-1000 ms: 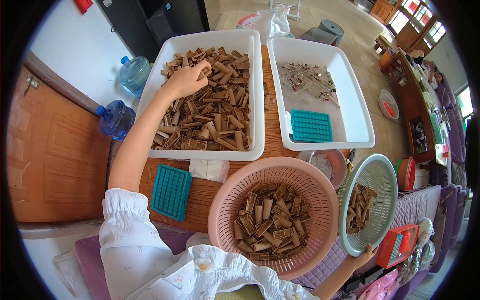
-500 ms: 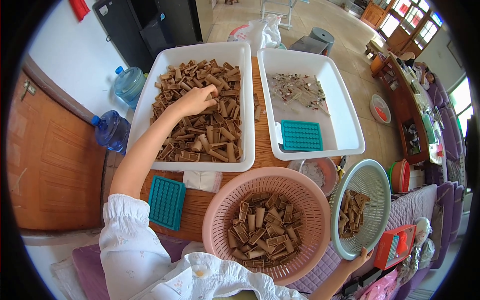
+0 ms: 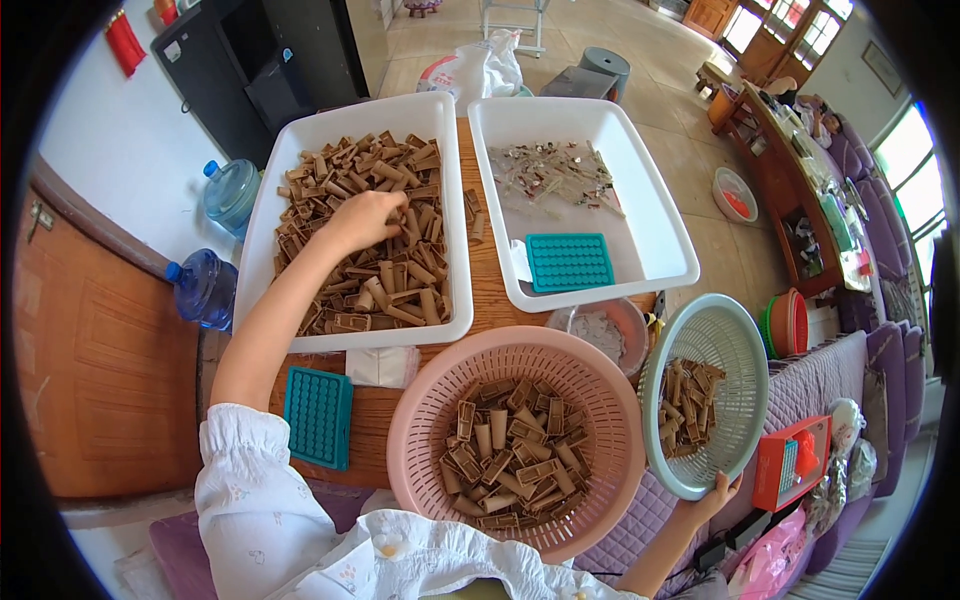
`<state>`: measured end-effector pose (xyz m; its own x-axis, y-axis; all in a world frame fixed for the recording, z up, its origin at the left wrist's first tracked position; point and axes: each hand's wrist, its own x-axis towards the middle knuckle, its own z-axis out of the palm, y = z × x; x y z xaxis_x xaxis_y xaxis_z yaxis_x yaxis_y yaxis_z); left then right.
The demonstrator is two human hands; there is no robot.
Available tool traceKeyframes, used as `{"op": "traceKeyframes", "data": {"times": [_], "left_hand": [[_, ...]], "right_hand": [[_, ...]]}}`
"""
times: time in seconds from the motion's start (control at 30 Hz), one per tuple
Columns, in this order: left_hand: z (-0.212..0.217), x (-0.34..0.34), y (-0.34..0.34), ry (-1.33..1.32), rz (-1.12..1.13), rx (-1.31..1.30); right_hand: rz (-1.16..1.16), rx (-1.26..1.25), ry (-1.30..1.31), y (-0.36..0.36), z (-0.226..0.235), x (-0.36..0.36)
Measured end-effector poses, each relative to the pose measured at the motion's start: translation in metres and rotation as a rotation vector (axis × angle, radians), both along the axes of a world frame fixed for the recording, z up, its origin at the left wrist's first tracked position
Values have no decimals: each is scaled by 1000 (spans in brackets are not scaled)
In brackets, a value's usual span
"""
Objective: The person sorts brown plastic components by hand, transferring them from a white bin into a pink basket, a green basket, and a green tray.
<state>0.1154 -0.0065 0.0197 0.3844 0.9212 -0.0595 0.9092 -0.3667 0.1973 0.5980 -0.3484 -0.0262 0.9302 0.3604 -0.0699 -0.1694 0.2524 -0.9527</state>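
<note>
Two hands show in my feed. The left hand [image 3: 368, 220] reaches to the far left, its fingers [image 3: 393, 204] curled together and tips down among the brown pieces [image 3: 385, 285]; from here I cannot tell whether they pinch one. I see pieces directly under the fingertips and on every side, the bulk of the near ones toward me. Their long axes point every way, though one rounded piece [image 3: 430, 307] at the near right of the heap runs near to far. The left hand is the nearer to this heap, which fills the left white bin [image 3: 462, 300].

I make out the right hand [image 3: 722, 495] well apart, at the near right, clasping the near rim of the green basket [image 3: 745, 420]. That basket tilts toward the left and holds more brown pieces, just beside the pink basket [image 3: 405, 440], which has its own heap. Farther out, I have a teal tray [image 3: 318, 418] on the desk [image 3: 372, 430] at left, and the right white bin [image 3: 685, 265] with thin clear bits [image 3: 555, 175].
</note>
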Motion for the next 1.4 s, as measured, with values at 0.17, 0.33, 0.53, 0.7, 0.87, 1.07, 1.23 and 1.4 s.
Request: {"op": "traceKeyframes", "data": {"times": [0.17,0.33,0.53,0.7,0.87,1.07,1.23,1.4], "left_hand": [[15,-11,4,-175,-31,67],[29,-12,-8,-272,89,49],[32,-8,-13,-801,245,-324],[74,67,-67,-1369,497,-681],[77,165,-113,-1393,185,-1006],[55,298,-124,-1423,-125,-1294],[59,345,-130,-1489,185,-1393],[53,346,-118,-1439,41,-1365]], "right_hand": [[-30,-25,-19,-3,-1,5],[-31,38,-21,-2,-4,10],[-35,93,36,-1,1,1],[-56,100,36,-8,7,3],[-30,106,44,2,8,-1],[-37,96,32,-1,8,5],[-36,58,55,-1,14,2],[-37,62,35,-2,18,1]]}}
